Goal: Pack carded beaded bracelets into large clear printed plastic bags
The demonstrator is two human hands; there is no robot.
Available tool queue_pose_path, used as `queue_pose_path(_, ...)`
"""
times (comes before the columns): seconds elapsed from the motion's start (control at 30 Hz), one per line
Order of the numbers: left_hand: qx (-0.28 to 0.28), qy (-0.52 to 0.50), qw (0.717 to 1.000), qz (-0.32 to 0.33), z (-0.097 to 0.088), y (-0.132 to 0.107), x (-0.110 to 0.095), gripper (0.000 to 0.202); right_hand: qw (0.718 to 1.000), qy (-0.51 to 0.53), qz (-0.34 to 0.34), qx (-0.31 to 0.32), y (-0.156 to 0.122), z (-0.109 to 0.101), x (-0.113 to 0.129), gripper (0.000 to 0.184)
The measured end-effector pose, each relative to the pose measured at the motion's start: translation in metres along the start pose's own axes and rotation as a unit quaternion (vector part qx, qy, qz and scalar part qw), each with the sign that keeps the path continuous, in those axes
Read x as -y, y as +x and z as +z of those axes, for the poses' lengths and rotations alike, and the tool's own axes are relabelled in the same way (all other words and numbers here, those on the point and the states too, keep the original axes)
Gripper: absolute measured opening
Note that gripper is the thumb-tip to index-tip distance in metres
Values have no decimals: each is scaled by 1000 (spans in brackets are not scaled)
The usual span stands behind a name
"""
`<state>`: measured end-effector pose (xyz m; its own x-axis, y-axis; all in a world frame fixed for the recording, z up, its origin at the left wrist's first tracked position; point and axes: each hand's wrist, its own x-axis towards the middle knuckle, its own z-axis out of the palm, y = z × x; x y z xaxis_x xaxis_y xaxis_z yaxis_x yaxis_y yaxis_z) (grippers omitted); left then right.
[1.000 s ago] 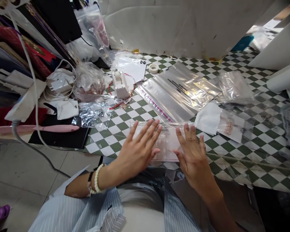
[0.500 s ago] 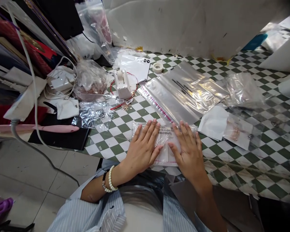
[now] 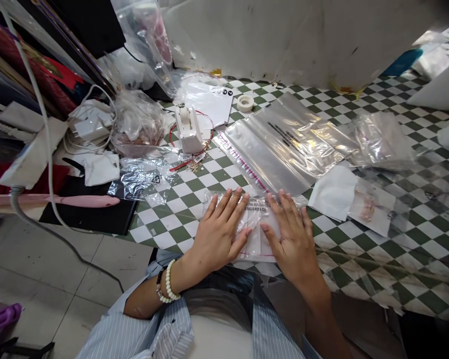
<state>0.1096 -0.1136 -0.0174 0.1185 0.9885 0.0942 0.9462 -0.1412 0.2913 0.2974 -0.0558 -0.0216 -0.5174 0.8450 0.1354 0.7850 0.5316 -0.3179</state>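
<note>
A small clear plastic bag (image 3: 255, 230) with black print lies flat on the green-and-white checked table (image 3: 194, 194) near its front edge. My left hand (image 3: 220, 227) rests palm down on the bag's left half, fingers stretched out. My right hand (image 3: 294, 237) presses flat on its right half, fingers spread. Both thumbs nearly meet over the bag's middle. A bead bracelet (image 3: 166, 286) circles my left wrist.
A pile of larger clear bags (image 3: 280, 142) lies just behind. A white tape dispenser (image 3: 189, 128) and a tape roll (image 3: 244, 102) stand further back. White cards (image 3: 333, 192), crumpled bags (image 3: 381, 139), chargers and cables (image 3: 90, 124) and a pink tool (image 3: 60, 200) crowd the sides.
Both hands have slid inward across the small bag until the thumbs nearly touch. The view has tipped slightly.
</note>
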Motion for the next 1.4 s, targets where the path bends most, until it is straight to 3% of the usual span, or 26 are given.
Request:
queue_pose_path(0.3,17,-21,1000,-4,-3,0,6,56,1000,10,-1,7,0,1,-6,60)
queue_pose_path(0.5,12,12,1000,4,-6,-3,11,53,998,12,-45,41,0,-7,-17,57)
queue_pose_path(0.67,-45,101,994,22,-21,-5,-13,54,995,5,-62,-84,0,-27,22,54)
queue_pose_path(0.8,-36,97,993,64,-8,-2,-18,56,988,35,-150,-2,4,-18,40,58)
queue_pose_path(0.93,-9,62,997,47,7,1,-5,56,997,-10,-70,28,6,0,17,56)
queue_pose_path(1.13,-26,16,999,12,6,-5,7,54,1000,7,28,10,-3,0,-13,56)
queue_pose_path(1.27,-36,-2,999,-39,6,-11,16,54,999,0,41,32,-4,0,-21,62)
queue_pose_path(1.4,-27,16,999,-38,-11,-9,14,60,996,49,45,63,1,-15,-21,67)
